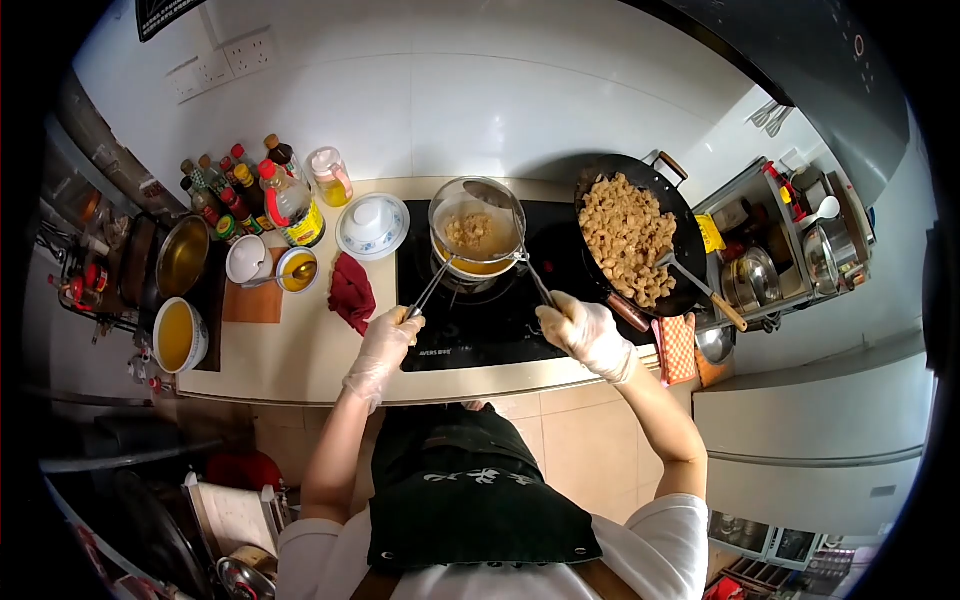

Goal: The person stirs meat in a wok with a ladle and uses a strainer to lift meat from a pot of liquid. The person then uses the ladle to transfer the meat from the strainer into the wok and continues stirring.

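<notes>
A round mesh strainer (500, 238) rests over a pot of yellow liquid (482, 268) on the black cooktop, with light brown food pieces (468, 232) inside it. My left hand (386, 342), in a clear plastic glove, is closed around the strainer's thin metal handle. My right hand (585, 335), gloved too, grips the handle of a metal ladle (487, 192) whose dark rounded head lies at the strainer's far side. The ladle's exact shape is partly hidden. To the right, a wok (690, 225) holds many browned, cubed pieces (628, 235).
A wood-handled spatula (700, 285) leans in the wok. Left are a red cloth (351, 292), a lidded white bowl (372, 228), a small bowl with a spoon (297, 270), sauce bottles (292, 208) and a bowl of yellow liquid (181, 335). A shelf of bowls (755, 275) stands right.
</notes>
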A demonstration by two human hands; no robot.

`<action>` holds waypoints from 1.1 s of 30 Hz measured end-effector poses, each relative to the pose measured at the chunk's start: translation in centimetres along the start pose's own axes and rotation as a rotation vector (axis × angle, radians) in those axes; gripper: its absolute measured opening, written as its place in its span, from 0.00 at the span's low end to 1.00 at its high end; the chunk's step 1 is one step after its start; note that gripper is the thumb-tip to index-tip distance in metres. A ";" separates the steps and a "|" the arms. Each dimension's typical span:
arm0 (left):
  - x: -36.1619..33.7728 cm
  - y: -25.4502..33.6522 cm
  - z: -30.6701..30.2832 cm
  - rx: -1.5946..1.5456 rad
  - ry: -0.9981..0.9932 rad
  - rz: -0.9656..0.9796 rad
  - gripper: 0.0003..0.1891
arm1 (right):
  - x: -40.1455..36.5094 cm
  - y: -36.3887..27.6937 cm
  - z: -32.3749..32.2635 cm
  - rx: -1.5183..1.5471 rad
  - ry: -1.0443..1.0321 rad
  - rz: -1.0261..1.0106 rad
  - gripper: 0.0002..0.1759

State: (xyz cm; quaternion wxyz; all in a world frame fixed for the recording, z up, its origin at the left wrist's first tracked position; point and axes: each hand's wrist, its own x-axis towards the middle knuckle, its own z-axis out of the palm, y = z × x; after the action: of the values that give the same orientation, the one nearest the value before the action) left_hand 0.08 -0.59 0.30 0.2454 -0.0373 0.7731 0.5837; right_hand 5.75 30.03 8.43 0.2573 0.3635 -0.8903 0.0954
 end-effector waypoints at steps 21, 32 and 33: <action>-1.0 5.6 -3.4 0.082 -0.005 0.065 0.10 | 1.2 0.4 -3.5 -0.177 -0.220 -0.223 0.27; 0.0 3.0 -1.1 -0.042 -0.053 -0.081 0.09 | -3.7 5.2 -1.7 1.189 1.203 1.358 0.08; -0.2 3.3 -1.1 -0.045 -0.044 -0.087 0.09 | -4.0 5.2 -3.4 1.106 1.223 1.344 0.08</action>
State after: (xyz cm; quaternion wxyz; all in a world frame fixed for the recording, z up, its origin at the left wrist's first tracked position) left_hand -1.24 -0.65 3.56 0.2866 -0.0637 0.7520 0.5902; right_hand 5.81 37.35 9.30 0.3547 -0.2460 -0.4605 0.7756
